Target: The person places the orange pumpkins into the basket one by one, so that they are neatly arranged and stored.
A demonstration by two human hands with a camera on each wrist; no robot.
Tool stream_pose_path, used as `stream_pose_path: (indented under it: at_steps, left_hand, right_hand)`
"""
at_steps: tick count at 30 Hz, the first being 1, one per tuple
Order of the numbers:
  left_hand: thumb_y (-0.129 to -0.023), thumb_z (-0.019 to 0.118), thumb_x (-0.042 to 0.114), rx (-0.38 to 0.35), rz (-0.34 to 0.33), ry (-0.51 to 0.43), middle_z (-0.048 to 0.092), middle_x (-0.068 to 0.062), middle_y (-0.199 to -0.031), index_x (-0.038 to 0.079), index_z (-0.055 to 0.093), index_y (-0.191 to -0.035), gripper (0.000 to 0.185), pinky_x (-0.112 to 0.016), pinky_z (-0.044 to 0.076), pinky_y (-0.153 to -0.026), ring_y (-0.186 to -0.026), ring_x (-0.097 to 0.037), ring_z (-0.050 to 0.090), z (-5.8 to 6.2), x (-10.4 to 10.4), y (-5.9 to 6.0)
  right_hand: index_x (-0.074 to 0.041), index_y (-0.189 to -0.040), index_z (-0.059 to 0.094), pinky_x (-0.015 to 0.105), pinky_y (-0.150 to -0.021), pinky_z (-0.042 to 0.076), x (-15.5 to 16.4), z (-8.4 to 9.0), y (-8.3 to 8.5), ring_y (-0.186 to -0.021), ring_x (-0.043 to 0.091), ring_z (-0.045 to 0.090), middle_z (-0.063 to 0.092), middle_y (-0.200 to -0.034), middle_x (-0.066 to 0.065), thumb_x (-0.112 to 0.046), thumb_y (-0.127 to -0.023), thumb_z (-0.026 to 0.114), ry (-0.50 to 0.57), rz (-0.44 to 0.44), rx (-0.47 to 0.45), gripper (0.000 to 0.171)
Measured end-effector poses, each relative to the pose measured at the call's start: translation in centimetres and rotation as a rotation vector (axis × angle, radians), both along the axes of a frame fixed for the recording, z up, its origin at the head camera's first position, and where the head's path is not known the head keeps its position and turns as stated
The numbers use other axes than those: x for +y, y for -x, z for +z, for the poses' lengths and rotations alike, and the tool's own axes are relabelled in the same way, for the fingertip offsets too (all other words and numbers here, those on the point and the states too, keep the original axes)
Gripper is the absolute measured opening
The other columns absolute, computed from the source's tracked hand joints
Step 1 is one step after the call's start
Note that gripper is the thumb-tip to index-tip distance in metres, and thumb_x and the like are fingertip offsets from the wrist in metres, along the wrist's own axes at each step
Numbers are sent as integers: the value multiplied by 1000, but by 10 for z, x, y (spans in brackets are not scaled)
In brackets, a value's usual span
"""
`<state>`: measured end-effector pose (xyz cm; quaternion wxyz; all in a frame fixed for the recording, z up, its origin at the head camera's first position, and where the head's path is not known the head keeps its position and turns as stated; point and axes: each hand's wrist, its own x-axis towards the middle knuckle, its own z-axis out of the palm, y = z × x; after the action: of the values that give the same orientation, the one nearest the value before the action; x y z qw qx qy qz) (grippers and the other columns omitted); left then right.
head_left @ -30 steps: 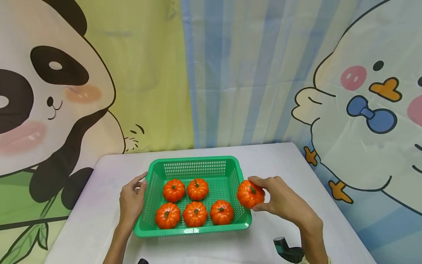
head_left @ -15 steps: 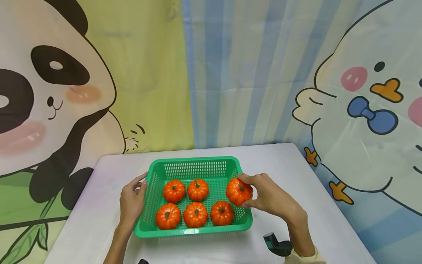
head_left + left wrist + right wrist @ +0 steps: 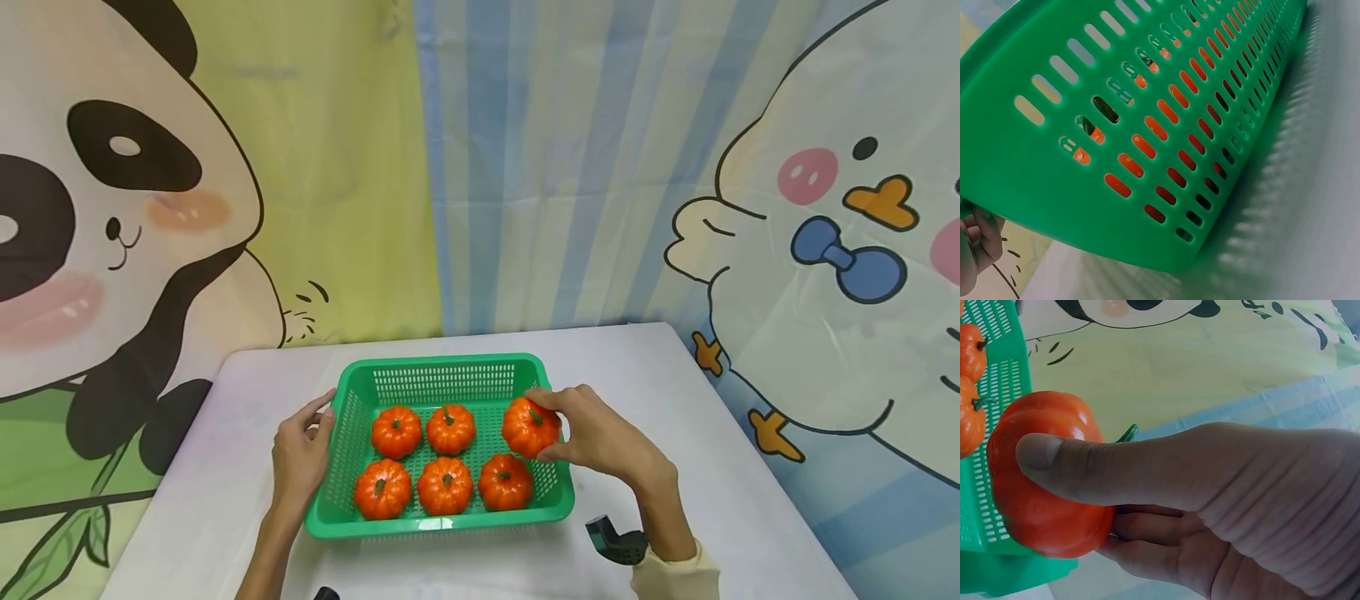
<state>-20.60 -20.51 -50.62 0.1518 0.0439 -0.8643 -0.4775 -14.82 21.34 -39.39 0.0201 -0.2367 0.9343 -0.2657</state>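
Note:
A small orange pumpkin (image 3: 531, 427) with a green stem is held by my right hand (image 3: 607, 437), thumb on one side and fingers on the other. It is over the right end of a green plastic basket (image 3: 442, 525). Inside the basket sit several more pumpkins (image 3: 446, 486), in a back row and a front row. My left hand (image 3: 298, 458) grips the basket's left rim; in the left wrist view its curled fingers (image 3: 985, 234) show at the edge. The right wrist view shows the thumb (image 3: 1041, 453) pressed on the held pumpkin.
The basket stands on a white table (image 3: 600, 367). Behind the table hangs a curtain (image 3: 517, 167) printed with a panda and a white bird. A black device (image 3: 617, 542) is on my right wrist, above a pale sleeve (image 3: 678, 575).
My right hand has moved left with the pumpkin, from beside the basket's right rim to over its inside. The left hand and the basket have stayed in place.

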Motion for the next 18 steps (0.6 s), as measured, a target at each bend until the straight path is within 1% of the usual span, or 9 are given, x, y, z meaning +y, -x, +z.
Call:
stream_pose_path:
  at_steps: [3,6,8,13,18]
  left_hand:
    - [-112,60,16,9,-5,1,80,-26,-107,12,70,-148,37,-27,44,-50,-56,-3,63,0,0,1]
    - [-112,60,17,17,-12,2,80,-25,-107,12,70,-148,37,-27,42,-49,-53,-4,60,1,1,3]
    - [-112,60,17,15,-9,2,80,-25,-107,13,70,-148,37,-27,41,-48,-51,-6,59,0,1,3]
    - [-112,60,15,-6,18,14,80,-25,-107,13,70,-147,38,-27,43,-50,-54,-7,61,-3,0,0]
    - [-111,59,15,-11,20,21,79,-23,-103,13,70,-148,38,-28,44,-50,-54,-9,61,-2,-1,0]
  right_hand:
    - [-5,-148,68,39,-96,63,0,-2,2,-110,20,68,80,-128,3,-14,-80,98,0,-6,-5,74]
    - [-4,-147,68,41,-98,63,2,-3,3,-111,20,71,80,-128,3,-13,-81,98,5,-3,6,73]
    - [-4,-147,68,40,-98,63,4,-5,3,-111,19,72,80,-128,3,-12,-81,97,11,9,9,73]
    - [-4,-148,68,40,-98,63,1,-9,6,-111,18,72,79,-131,4,-14,-82,97,15,32,-10,73]
    - [-4,-147,68,46,-101,62,-4,-11,11,-116,23,70,78,-134,6,-15,-80,99,5,10,-29,75]
